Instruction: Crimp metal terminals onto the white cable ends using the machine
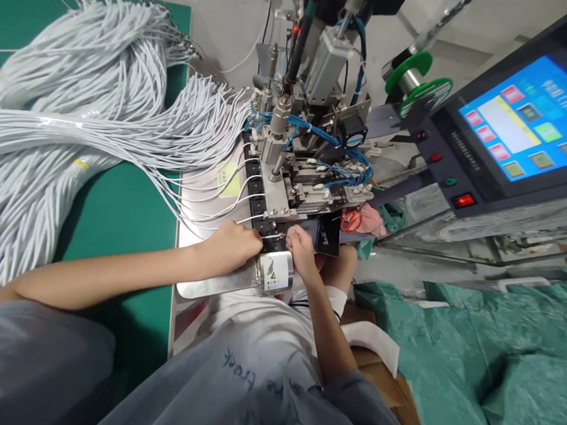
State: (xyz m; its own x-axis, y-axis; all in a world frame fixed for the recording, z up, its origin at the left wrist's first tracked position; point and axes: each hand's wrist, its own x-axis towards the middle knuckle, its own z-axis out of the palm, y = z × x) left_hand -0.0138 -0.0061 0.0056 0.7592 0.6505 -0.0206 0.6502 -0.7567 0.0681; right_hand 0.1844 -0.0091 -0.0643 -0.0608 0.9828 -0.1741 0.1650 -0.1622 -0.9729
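Observation:
My left hand (235,247) is closed in a pinch at the near end of a row of black clamps (257,186). A short piece of white cable (273,237) juts from its fingers across the nearest clamp. Just to the right, my right hand (302,247) is closed too, its fingertips pressed together by the end of that cable; what they pinch is too small to make out. Several other white cables (207,188) run from the left into the clamps of the machine (279,134). Below both hands sits a metal cylinder (276,271) with a warning label.
Thick bundles of white cable (105,51) cover much of the green table (113,220) at left. A control screen (533,120) stands at upper right beside a green wire spool (418,86). Red-handled scissors (351,221) lie right of my hands. Green sacking (488,343) fills the lower right.

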